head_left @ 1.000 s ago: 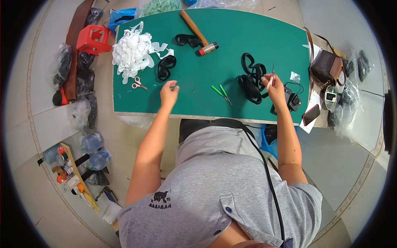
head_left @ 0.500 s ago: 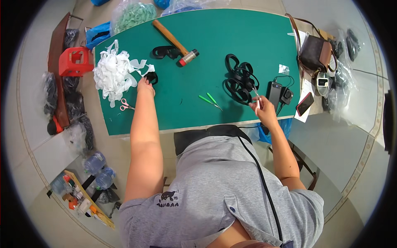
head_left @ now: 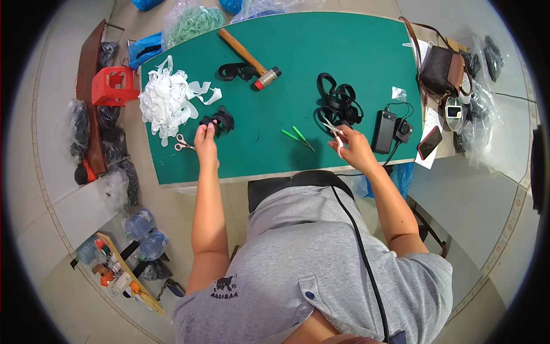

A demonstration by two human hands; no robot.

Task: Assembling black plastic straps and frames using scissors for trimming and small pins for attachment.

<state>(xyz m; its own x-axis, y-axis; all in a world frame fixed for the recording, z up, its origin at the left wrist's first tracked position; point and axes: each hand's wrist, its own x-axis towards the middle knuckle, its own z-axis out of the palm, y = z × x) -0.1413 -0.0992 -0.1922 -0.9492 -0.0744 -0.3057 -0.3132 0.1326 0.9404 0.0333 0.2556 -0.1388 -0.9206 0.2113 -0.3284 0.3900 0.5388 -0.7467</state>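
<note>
My left hand (head_left: 207, 143) is closed on a bundle of curled black strap (head_left: 222, 119), its fingers pinching the near end. It hovers over the left part of the table, just in front of a heap of white fabric strips (head_left: 166, 97). A second pair of pink-handled scissors (head_left: 181, 143) lies beside that wrist. On the right, my right hand (head_left: 354, 148) grips scissors with pale pink handles (head_left: 340, 146), blades pointing up and left. Past the blades lies a looped pile of black straps (head_left: 345, 100). Green-handled snips (head_left: 297, 136) rest on the table between my hands.
A mallet (head_left: 247, 57) lies at the back beside another black strap coil (head_left: 232, 70). To the right are a black power bank (head_left: 384, 132), a small camera (head_left: 404, 131), a phone (head_left: 429, 143) and a brown handbag (head_left: 441, 71). A red stool (head_left: 113, 86) stands left of the green table (head_left: 309, 46).
My left hand has drawn back toward me, bringing the black strap bundle away from the white heap. My right hand has moved left with the scissors, and the blades now point more leftward.
</note>
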